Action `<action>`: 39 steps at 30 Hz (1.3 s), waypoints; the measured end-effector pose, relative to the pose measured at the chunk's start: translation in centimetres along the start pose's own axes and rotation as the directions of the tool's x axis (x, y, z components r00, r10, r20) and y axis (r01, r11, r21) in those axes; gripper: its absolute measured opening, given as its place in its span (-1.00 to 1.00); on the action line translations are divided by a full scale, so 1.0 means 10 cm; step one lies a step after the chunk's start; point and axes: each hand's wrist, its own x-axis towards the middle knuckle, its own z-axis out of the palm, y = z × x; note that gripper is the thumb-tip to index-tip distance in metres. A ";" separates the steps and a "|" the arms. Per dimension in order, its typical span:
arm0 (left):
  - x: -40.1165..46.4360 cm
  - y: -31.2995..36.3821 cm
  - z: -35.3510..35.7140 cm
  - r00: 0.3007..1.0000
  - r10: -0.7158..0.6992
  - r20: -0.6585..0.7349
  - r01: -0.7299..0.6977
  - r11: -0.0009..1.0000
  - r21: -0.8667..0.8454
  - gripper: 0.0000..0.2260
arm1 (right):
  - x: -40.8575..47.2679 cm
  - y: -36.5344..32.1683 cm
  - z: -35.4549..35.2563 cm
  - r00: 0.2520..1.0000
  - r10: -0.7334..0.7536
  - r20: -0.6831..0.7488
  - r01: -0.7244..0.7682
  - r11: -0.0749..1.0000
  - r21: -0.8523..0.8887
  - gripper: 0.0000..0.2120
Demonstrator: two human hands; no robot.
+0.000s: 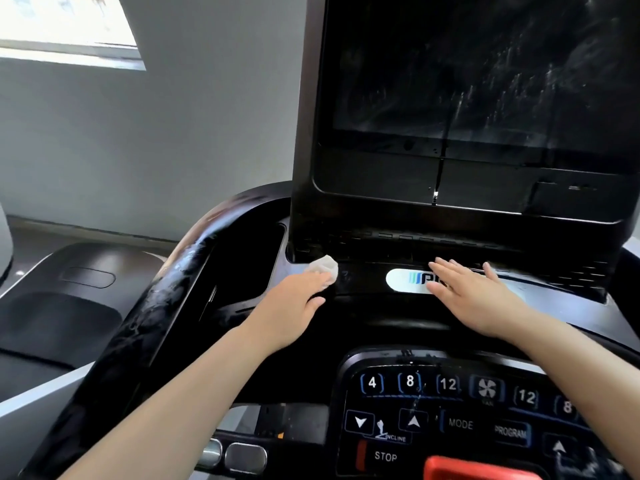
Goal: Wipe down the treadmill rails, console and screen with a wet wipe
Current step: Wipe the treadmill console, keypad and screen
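White and crumpled, the wet wipe [323, 268] sits under the fingertips of my left hand [294, 306], left of the frame's centre. My fingers bend over it and press it against the glossy black console [363, 317], right at the foot of the screen housing; part of the wad sticks out beyond my fingertips, towards the upper right of the hand.

My right hand [474, 299] lies right of centre, fingers straight and spread, grasping nothing. Its palm rests flat on the console and covers the right end of a silver logo plate [408, 280], whose left end shows between my two hands.

Filling the upper right of the frame, the dark screen [485, 71] carries pale streaks and smears, and a thin line of drips runs down its lower bezel.

At the lower right, the button panel [433, 410] shows number keys, a fan key, MODE, PROGRAM, INCLINE arrows and STOP, with a red tab [481, 469] at the bottom edge.

A shiny black rail [145, 323] curves from the lower left up towards the console, its surface mottled with smears. A grey wall [173, 116] fills the upper left, with a bright window [69, 26] in the corner.
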 end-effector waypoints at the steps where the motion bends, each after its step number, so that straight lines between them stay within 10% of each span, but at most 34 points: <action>1: -0.02 0.02 0.00 1.000 0.021 0.002 -0.021 1.000 0.017 -0.64 | -0.04 -0.03 0.00 1.000 -0.014 -0.006 0.014 1.000 0.018 -0.51; 20: 0.10 -0.14 -0.05 0.952 0.301 0.052 -0.300 0.954 -0.031 -0.80 | -0.82 -0.34 0.45 0.941 0.104 -0.321 0.005 0.947 0.323 -0.58; 27: -0.29 0.01 -0.07 0.975 0.038 -0.221 -0.113 0.936 -0.334 -0.85 | -1.14 -0.43 0.71 0.890 0.145 -0.432 0.030 0.927 0.373 -0.44; 30: -0.48 0.36 0.12 0.996 -0.010 -0.092 -0.043 0.836 -0.547 -0.78 | -1.17 -0.47 0.76 0.914 0.080 -0.397 0.003 0.979 0.203 -0.34; 39: -1.21 0.63 0.41 0.944 -0.283 -0.168 0.166 0.850 -0.500 -0.73 | -1.21 -0.34 0.69 0.954 -0.058 -0.296 0.051 0.998 -0.032 -0.25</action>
